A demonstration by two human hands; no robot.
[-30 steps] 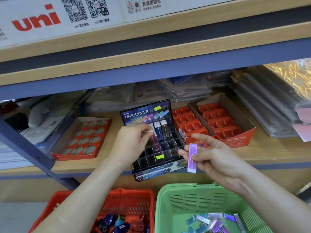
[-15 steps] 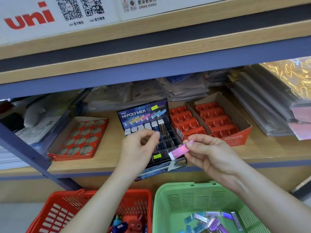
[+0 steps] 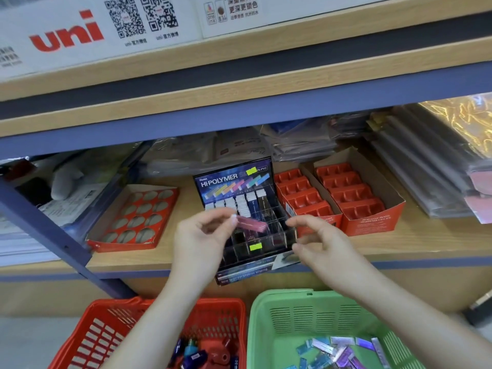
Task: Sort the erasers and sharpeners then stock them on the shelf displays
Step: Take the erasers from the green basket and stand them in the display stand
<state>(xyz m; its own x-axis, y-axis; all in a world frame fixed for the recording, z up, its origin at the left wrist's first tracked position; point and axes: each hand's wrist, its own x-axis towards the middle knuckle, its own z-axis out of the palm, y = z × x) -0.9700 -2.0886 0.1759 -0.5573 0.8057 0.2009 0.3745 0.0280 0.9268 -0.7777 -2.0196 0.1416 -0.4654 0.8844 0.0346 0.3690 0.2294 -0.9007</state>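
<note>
My left hand (image 3: 202,241) pinches a slim pink eraser (image 3: 253,224) by its left end and holds it level over the black Hi-Polymer display box (image 3: 239,182) on the wooden shelf (image 3: 426,243). The box's back row holds several upright erasers (image 3: 239,206); its front compartments look mostly bare. My right hand (image 3: 319,241) hovers just right of the box with fingers loosely curled and nothing in them. Below, a green basket (image 3: 266,328) holds several loose wrapped erasers (image 3: 340,350). A red basket (image 3: 106,328) holds sharpeners (image 3: 205,355).
An orange tray with round holes (image 3: 133,219) lies left of the display box. Two orange boxes with moulded inserts (image 3: 346,195) stand to its right. Stacks of plastic-wrapped stationery (image 3: 426,166) fill the shelf's back and right. A blue slanted strut (image 3: 48,230) crosses at left.
The pink eraser passed from my right hand to my left hand, which now holds it over the display box. My right hand let go and drew back to the right.
</note>
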